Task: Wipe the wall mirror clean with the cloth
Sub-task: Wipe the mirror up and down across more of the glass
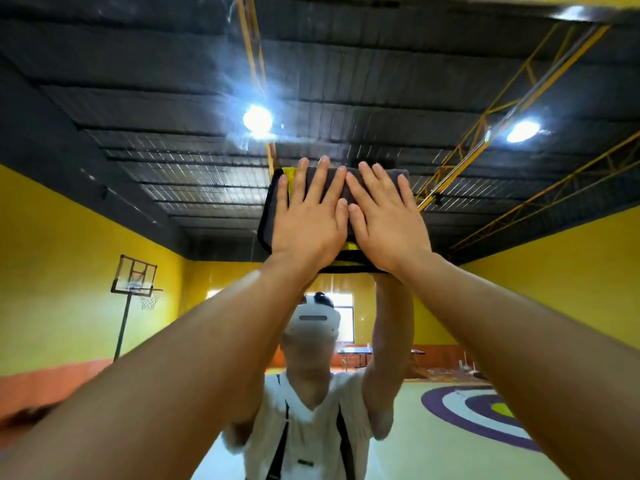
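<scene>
Yellow walls, a dark ribbed ceiling and a pale court floor fill the large wall mirror (104,209), which takes up nearly the whole view. At its left it reflects a basketball hoop on a black pole (136,282). Faint streaks seem to cloud the glass around the bright round ceiling lamp (257,118), just above the working spot. Below it, the left hand (306,225) lies flat with fingers straight and spread, pressing the folded grey microfibre cloth with yellow lining and black edging (270,216) against the glass high overhead. The right hand (385,220) lies equally flat close beside it, on the same cloth. Wiping well from here calls for even pressure through both palms and overlapping passes up through the streaked patch. At this reach the fingertips may lift and let the cloth slip. Purple rings painted on the floor (478,414) show at far right.
</scene>
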Motion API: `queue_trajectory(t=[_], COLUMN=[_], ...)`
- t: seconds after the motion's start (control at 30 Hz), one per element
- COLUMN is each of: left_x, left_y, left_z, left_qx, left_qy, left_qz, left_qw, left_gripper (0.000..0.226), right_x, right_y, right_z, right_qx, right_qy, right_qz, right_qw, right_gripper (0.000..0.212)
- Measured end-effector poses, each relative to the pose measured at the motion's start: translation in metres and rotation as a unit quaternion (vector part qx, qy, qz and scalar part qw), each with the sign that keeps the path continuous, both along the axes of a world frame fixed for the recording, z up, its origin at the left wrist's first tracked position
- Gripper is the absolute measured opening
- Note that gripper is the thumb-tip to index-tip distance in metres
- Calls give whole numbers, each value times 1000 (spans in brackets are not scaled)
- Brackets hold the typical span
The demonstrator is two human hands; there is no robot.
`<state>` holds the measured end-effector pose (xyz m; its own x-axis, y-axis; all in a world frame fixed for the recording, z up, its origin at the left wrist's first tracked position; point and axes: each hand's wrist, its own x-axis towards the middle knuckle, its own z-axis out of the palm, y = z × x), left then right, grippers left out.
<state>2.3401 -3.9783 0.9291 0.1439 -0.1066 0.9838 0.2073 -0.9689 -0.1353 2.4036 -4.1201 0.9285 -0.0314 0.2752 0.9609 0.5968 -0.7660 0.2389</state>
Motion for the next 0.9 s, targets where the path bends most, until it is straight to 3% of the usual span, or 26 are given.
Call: queue_trajectory(t=[0.4,0.9], left_x=[2,-1], left_y=[-7,-8], left_z=[-85,-202], left_qx=[-11,9], left_qy=[1,15], left_qz=[28,3], left_qw=[1000,1000], left_gripper=[65,58], right_x=[10,7], right_y=[-8,-16], right_z=[-81,-199], right_qx=[-11,-32], right_qy=[-32,-16], right_qz=[5,-20], right_qw=[999,999], right_gripper=[58,57])
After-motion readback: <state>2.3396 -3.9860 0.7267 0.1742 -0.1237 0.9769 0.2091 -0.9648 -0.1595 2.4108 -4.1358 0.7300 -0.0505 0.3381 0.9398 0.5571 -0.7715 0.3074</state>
